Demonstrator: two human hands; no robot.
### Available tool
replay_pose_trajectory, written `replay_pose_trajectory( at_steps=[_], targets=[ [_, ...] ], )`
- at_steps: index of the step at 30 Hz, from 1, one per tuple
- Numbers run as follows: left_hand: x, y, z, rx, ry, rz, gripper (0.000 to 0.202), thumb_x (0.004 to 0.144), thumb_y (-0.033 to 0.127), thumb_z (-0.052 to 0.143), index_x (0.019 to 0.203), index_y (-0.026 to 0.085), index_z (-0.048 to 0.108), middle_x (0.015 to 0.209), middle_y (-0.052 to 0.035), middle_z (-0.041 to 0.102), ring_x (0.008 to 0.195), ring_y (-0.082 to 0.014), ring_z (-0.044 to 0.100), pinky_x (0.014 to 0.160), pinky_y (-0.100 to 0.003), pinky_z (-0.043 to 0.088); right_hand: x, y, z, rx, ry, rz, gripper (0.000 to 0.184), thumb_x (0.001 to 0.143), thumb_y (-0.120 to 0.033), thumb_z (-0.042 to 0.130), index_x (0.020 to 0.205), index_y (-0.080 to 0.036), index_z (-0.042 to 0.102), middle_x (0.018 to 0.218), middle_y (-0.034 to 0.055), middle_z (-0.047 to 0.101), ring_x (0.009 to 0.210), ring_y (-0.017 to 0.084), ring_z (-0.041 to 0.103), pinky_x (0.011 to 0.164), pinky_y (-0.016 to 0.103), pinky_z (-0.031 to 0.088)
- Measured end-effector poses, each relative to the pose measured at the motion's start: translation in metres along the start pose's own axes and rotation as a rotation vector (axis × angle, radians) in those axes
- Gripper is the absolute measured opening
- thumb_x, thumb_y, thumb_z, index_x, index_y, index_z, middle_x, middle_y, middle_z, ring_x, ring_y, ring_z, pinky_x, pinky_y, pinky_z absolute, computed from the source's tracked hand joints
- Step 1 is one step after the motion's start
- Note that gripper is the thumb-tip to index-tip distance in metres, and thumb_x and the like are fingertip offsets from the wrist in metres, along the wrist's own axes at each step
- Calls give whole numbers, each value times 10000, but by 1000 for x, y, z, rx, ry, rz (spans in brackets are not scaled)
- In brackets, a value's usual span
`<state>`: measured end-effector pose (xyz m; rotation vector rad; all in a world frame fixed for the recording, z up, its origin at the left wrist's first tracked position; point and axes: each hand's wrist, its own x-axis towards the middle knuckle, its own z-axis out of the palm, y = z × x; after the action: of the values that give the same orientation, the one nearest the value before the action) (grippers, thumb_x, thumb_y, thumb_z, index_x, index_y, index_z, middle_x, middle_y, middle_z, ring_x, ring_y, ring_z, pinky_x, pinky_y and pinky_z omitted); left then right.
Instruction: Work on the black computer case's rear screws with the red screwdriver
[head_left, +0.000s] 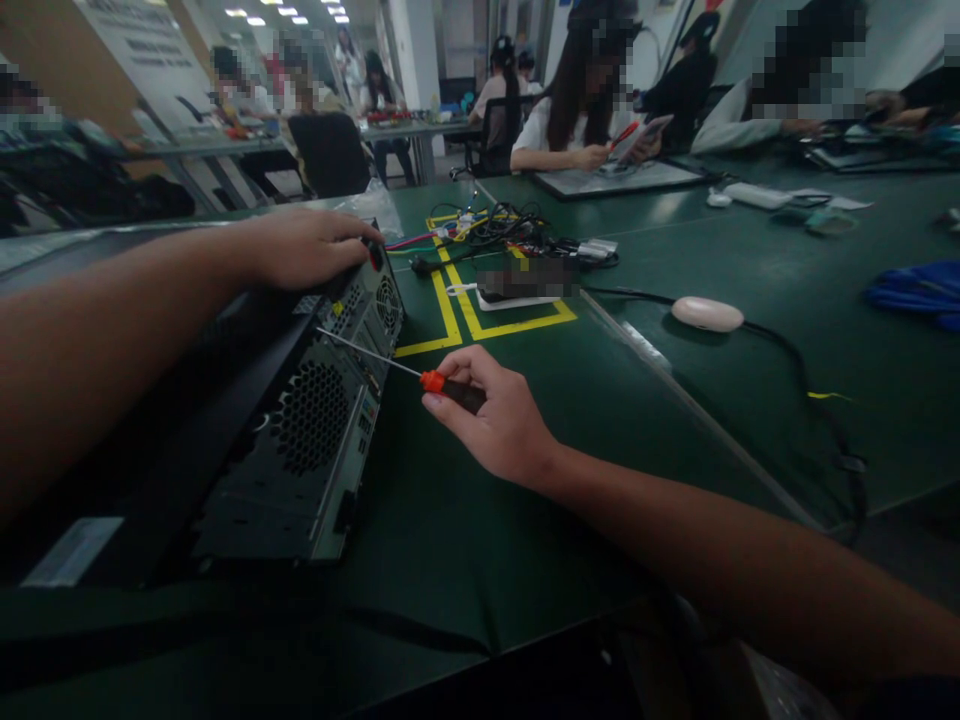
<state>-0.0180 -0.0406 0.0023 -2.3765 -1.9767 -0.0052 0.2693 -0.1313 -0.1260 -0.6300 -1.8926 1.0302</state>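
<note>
A black desktop computer case (pixel 187 400) lies on its side at the left, its rear panel with vents and ports turned to the right. My left hand (pixel 311 245) rests flat on the top of the case near the far rear corner, fingers stretched out. In my right hand (pixel 502 420) is a screwdriver (pixel 457 388) with an orange and black handle. Its thin shaft points left, and the tip meets the rear panel near the upper edge. Whether the tip sits in a screw is too small to tell.
Tangled cables (pixel 510 230) lie beyond the case, around yellow tape lines (pixel 454 325) on the green table (pixel 450 560). A black cord with a pale oval piece (pixel 707 313) runs along the right. Blue cloth-like material (pixel 915 293) lies far right. Other people sit opposite.
</note>
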Motion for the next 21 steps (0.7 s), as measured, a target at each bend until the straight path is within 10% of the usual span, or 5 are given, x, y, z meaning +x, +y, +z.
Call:
replay_pose_trajectory(
  at_steps=[21],
  targets=[
    [0, 0, 0, -29, -12, 45, 666, 1013, 487, 309, 1497, 167, 636, 1500, -98, 630, 1371, -295, 562, 1237, -479, 372, 0, -2, 0, -41, -25, 9, 236, 932, -348, 745, 1097, -234, 620, 970, -4, 719, 825, 163, 664, 795, 320, 518]
  ],
)
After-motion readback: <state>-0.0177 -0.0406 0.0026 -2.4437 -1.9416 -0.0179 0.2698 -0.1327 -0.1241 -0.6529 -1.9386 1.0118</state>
